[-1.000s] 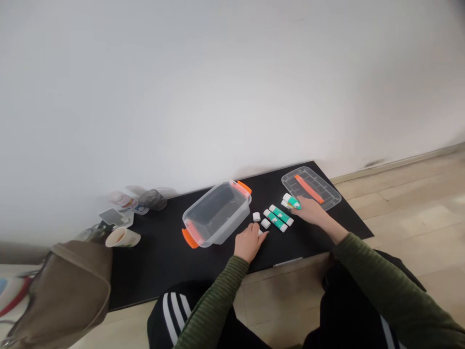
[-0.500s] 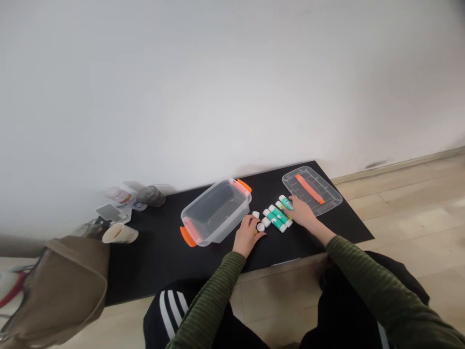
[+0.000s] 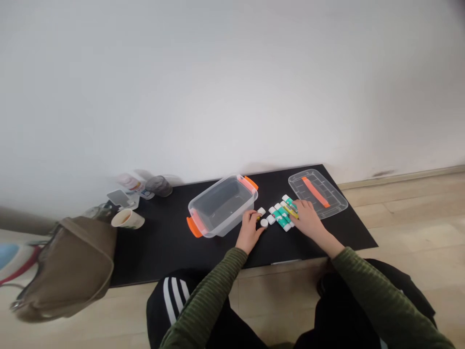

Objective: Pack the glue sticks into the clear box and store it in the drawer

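Glue sticks (image 3: 282,220), green-white: side by side between box (image 3: 236,216) and lid (image 3: 316,192), short of desk's (image 3: 163,245) front edge. Right hand (image 3: 308,219): on sticks. Left hand (image 3: 249,231): at white pieces (image 3: 264,223). Both grips: cannot tell. Open room: box to paper cup (image 3: 133,221).

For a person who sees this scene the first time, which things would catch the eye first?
Probably the clear plastic box with bright orange latches, near the middle of the black table. Next come the green glue sticks, lying side by side by the right hand. The clear lid, bearing an orange handle, lies beyond that hand.
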Demonstrator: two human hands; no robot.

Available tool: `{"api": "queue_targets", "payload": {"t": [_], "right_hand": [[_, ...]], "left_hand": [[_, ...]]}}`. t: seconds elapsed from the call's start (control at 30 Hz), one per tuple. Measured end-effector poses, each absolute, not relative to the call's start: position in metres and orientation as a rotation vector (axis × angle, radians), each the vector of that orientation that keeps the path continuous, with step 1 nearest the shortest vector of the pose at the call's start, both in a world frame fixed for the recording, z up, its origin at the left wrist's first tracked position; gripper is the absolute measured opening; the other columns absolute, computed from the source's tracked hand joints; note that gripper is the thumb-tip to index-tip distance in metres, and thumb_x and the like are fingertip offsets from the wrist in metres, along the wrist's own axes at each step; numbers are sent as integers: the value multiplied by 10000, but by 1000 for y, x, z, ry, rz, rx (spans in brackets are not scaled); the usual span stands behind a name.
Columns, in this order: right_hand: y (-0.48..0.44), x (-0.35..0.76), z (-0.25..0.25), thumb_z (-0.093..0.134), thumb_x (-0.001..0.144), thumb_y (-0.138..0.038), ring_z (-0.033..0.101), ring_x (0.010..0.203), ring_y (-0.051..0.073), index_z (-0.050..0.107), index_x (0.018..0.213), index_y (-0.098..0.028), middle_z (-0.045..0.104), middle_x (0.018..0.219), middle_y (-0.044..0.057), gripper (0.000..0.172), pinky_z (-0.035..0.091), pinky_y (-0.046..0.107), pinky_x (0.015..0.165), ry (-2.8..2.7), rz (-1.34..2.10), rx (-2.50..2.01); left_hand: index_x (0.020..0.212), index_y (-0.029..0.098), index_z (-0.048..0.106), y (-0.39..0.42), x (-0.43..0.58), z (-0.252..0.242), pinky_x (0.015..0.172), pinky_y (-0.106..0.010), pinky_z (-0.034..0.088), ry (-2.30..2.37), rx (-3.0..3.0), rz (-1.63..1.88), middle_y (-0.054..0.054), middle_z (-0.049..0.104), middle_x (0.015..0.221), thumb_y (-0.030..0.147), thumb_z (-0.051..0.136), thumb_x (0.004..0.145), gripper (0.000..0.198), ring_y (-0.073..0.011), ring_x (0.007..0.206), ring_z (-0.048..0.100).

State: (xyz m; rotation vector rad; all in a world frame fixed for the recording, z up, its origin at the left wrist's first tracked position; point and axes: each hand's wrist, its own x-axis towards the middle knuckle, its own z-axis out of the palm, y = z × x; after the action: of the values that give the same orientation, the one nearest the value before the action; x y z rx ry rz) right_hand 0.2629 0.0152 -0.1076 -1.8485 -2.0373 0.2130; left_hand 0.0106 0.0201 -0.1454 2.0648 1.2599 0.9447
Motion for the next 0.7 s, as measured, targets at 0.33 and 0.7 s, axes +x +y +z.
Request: {"api": "queue_targets", "payload": {"t": [0.33, 0.7], "right_hand": [[-5, 240, -102, 524, 842, -199, 490, 1191, 293, 601, 1175, -184, 599, 1207, 129, 342, 413, 458, 1041, -2186, 239, -1543], [-27, 192, -104, 531, 845, -125, 564, 1121, 255, 617, 1146, -201, 603, 1134, 111, 322, 535, 373, 878, -2509, 523, -1389]], "left_hand": [[1169, 219, 519, 26, 10, -137, 1084, -441, 435, 1241, 2174, 963, -96, 487, 1259, 0, 523, 805, 424, -228, 1233, 502], [1113, 200, 520, 7, 19, -128, 1021, -479, 477, 1541, 2167, 861, -101, 513, 1161, 76, 551, 800, 338, -256, 1160, 523]]}}
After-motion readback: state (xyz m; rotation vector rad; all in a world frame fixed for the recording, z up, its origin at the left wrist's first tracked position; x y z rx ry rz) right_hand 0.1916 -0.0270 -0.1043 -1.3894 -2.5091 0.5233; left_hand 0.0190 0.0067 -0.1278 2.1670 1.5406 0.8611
